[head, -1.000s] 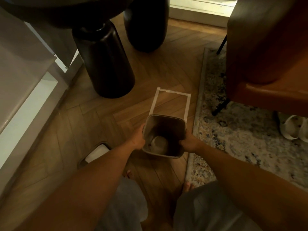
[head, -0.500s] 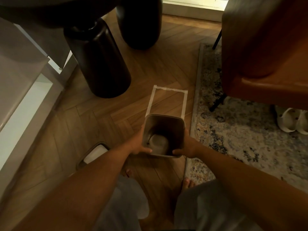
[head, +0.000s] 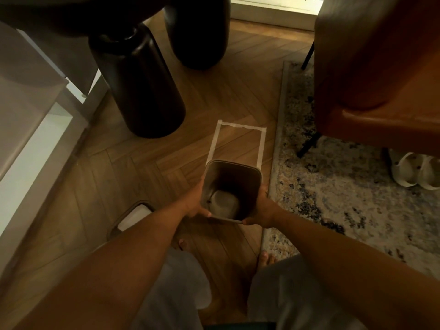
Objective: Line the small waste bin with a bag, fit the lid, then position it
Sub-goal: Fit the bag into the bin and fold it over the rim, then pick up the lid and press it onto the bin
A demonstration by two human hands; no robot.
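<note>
A small grey waste bin (head: 252, 173) with a rounded rectangular mouth is held over the wooden floor. My left hand (head: 194, 202) grips its left side and my right hand (head: 260, 210) grips its right side, thumbs hooked over the near rim. A pale crumpled bag (head: 223, 202) lies at the bottom inside. The bin covers the near end of a white tape rectangle (head: 262, 144) marked on the floor. A grey-and-white lid-like piece (head: 133, 217) lies on the floor to the left, partly hidden behind my left forearm.
Two dark rounded table legs (head: 140, 86) stand behind the tape mark. An orange armchair (head: 381, 75) on thin black legs stands on a patterned rug (head: 345, 198) to the right, with pale slippers (head: 414, 172) beside it. A white cabinet (head: 31, 129) runs along the left.
Both hands have slid toward the bin's near rim, thumbs now hooked over it. The bin has dropped slightly in view, toward me.
</note>
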